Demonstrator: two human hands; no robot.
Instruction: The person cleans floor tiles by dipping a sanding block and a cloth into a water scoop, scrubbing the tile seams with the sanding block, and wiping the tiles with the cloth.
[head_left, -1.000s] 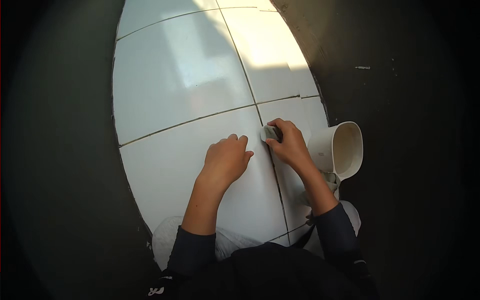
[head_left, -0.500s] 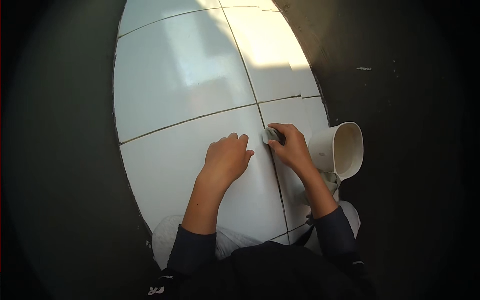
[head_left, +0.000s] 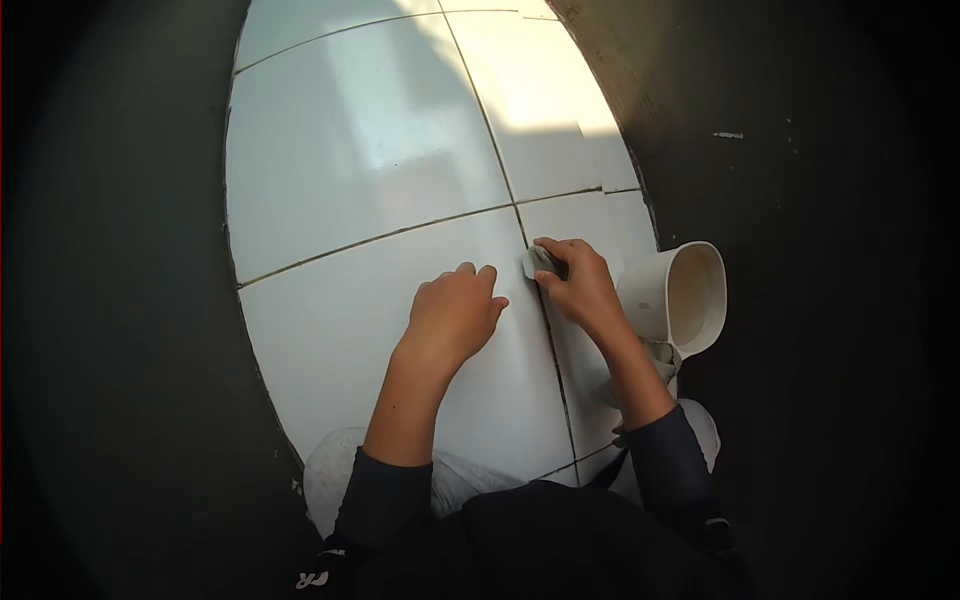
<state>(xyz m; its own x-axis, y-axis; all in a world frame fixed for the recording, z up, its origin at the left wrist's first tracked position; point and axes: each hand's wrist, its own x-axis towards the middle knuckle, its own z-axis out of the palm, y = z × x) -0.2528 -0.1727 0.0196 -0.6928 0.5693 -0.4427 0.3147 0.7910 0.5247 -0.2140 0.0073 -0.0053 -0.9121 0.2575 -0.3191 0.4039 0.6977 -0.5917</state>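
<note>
The big dark ground lies on both sides of the white tiles. The person's knees are bent, one on each side at the near end, so both arms can reach the middle. The white tub is just beside the right arm, maybe to be close by, and its wide mouth shows. The left hand is over the tiles with its fingers bent in. I see nothing in it, but the tips are hidden, so I can't tell if they are together or apart. Maybe it is there to help the person lean. The right hand is closed on a small pale piece, with the thumb on the near side and fingers on the far side. That pinch leaves the front of the piece poking out, right by the dark line between two tiles. A crumpled greenish cloth is next to the tub, partly behind the right arm, so I can't see how it lies.
</note>
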